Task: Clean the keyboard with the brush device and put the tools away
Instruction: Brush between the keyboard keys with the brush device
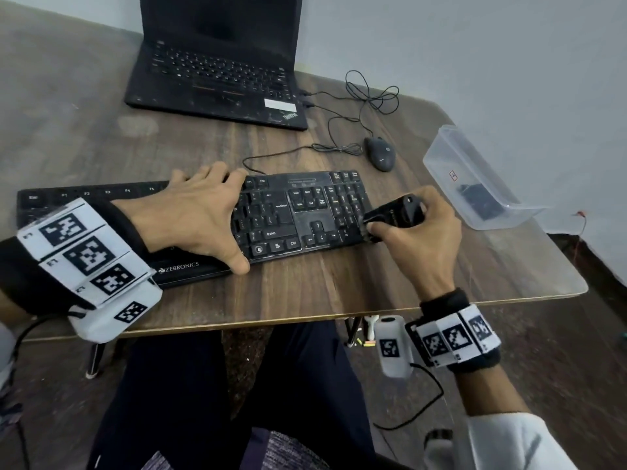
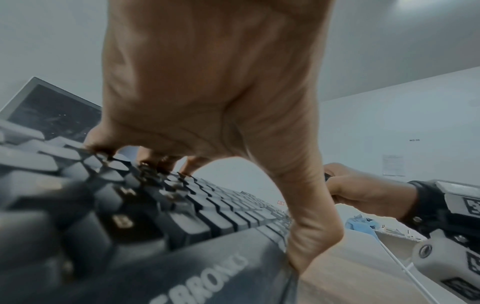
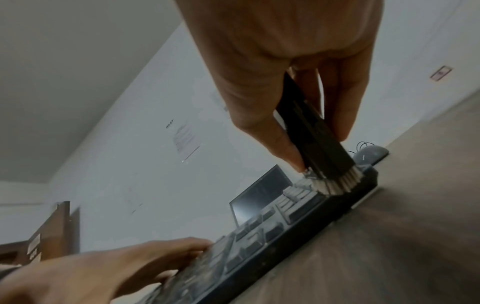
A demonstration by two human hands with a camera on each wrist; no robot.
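Observation:
A black Zebronics keyboard (image 1: 298, 212) lies across the wooden table (image 1: 305, 286). My left hand (image 1: 203, 218) is spread flat over its middle, with the fingertips on the far key rows and the thumb against the front edge (image 2: 309, 246). My right hand (image 1: 417, 239) grips a black brush device (image 1: 393, 215) at the keyboard's right end. In the right wrist view the thumb and fingers pinch the brush's body (image 3: 311, 133), and its pale bristles (image 3: 335, 183) touch the number-pad keys near the right edge.
An open black laptop (image 1: 217, 62) stands at the back. A wired mouse (image 1: 380, 152) with loose cables (image 1: 369, 93) lies behind the keyboard. A clear plastic container (image 1: 441, 157) with a dark item inside sits at the table's right edge.

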